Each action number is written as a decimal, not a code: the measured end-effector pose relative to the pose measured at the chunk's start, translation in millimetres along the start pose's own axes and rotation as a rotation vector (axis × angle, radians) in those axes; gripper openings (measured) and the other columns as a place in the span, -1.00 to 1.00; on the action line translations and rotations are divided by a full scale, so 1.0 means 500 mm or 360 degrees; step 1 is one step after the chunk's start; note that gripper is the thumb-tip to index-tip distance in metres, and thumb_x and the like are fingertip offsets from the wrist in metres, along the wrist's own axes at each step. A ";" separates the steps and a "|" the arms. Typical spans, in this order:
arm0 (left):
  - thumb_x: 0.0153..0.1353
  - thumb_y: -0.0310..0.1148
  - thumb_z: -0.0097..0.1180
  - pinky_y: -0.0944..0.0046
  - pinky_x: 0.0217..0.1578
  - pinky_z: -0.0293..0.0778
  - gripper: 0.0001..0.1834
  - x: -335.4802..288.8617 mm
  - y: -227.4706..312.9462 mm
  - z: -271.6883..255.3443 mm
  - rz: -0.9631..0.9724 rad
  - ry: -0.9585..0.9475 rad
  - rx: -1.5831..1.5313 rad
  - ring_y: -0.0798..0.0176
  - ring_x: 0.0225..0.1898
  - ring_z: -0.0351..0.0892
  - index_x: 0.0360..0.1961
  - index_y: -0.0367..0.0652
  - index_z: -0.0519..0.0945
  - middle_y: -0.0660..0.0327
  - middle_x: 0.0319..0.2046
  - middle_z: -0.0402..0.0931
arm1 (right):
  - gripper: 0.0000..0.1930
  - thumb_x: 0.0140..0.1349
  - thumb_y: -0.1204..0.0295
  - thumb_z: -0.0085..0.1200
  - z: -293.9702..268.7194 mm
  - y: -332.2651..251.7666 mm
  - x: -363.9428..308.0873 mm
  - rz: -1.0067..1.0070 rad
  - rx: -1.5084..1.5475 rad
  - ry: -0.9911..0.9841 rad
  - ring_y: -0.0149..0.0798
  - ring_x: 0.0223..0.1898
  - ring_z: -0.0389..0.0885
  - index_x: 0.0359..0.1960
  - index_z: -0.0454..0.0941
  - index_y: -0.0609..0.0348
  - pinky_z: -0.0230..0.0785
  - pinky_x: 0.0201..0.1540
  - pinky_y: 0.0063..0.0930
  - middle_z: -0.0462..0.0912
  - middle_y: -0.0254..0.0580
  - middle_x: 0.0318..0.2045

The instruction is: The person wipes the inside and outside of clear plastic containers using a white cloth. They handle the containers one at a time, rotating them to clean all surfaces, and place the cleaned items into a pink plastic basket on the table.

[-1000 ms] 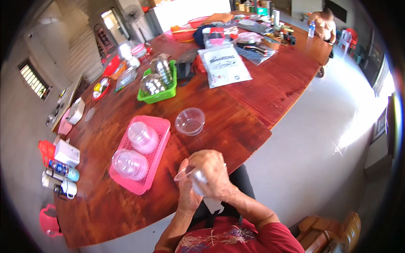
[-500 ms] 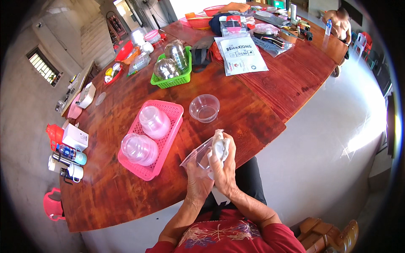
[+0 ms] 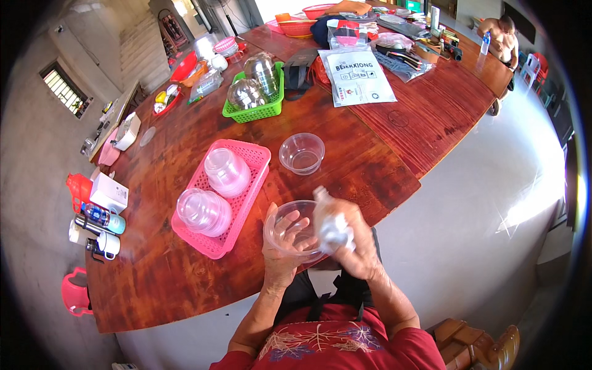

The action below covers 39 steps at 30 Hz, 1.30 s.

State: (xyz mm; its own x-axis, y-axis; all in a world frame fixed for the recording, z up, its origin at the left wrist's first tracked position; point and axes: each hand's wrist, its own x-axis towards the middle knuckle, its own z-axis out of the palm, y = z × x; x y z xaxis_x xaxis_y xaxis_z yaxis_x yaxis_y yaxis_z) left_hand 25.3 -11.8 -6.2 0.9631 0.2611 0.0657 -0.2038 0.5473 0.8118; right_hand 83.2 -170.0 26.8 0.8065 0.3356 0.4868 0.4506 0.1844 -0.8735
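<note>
My left hand (image 3: 279, 264) grips a clear plastic bowl (image 3: 303, 254) from below and the left, just past the table's near edge. Its fingers show through the transparent wall, and the bowl's mouth is tilted up. At the bowl's right side, my right hand (image 3: 359, 246) is closed on a crumpled white cloth (image 3: 336, 231), somewhat smeared by motion. A second clear plastic bowl (image 3: 302, 154) stands upright on the table beyond my hands. To its left, a pink plastic basket (image 3: 251, 179) holds two stacks of upside-down clear bowls (image 3: 205, 213).
The wooden table (image 3: 148, 265) ends at a corner on my right. Farther back stand a green basket (image 3: 253, 114) of clear containers and a white plastic bag (image 3: 357, 77). Bottles and mugs (image 3: 110, 245) line the left edge. Another person (image 3: 501, 40) sits at the far right.
My right hand with the cloth has moved right, out of the bowl. My left hand has turned the bowl so that its mouth faces up more. The view has shifted slightly.
</note>
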 end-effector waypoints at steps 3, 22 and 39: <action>-0.15 -0.64 0.35 0.00 0.00 0.52 0.07 0.005 0.011 0.008 0.0163 0.0065 0.0180 0.04 0.14 0.35 0.33 0.05 -0.03 0.00 0.19 0.19 | -0.31 -0.11 0.37 0.24 0.000 -0.004 -0.003 -0.0489 -0.0556 -0.0419 -0.01 -0.02 0.43 0.14 0.32 0.23 0.16 0.07 -0.10 0.46 -0.05 -0.09; 0.10 0.06 0.20 0.03 -0.15 0.62 -0.15 -0.012 0.025 -0.033 -0.0331 -0.0196 -0.0209 0.02 0.04 0.47 0.30 -0.04 0.08 -0.03 0.08 0.33 | -0.56 -0.12 0.46 0.22 0.000 0.041 -0.003 -0.0658 -0.0927 -0.0867 -0.16 -0.01 0.45 -0.08 0.58 0.00 0.25 -0.04 -0.22 0.46 -0.19 -0.03; 0.03 0.20 0.19 0.13 0.04 0.48 -0.05 -0.011 -0.018 -0.047 -0.0306 -0.0202 0.0049 0.07 0.12 0.39 0.31 -0.06 0.09 -0.09 0.13 0.31 | -0.65 -0.14 0.49 0.27 0.047 0.044 -0.022 0.0006 -0.0434 -0.0816 0.01 -0.24 0.60 -0.22 0.54 0.21 0.52 -0.24 -0.21 0.56 -0.04 -0.22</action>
State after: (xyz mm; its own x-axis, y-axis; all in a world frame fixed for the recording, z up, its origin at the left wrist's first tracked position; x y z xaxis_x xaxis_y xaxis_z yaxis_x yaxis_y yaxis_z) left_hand 17.9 0.6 -27.5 0.9985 0.0513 -0.0210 -0.0108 0.5523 0.8335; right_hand 75.1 -148.2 2.2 0.5503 0.7529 0.3609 0.5852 -0.0395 -0.8100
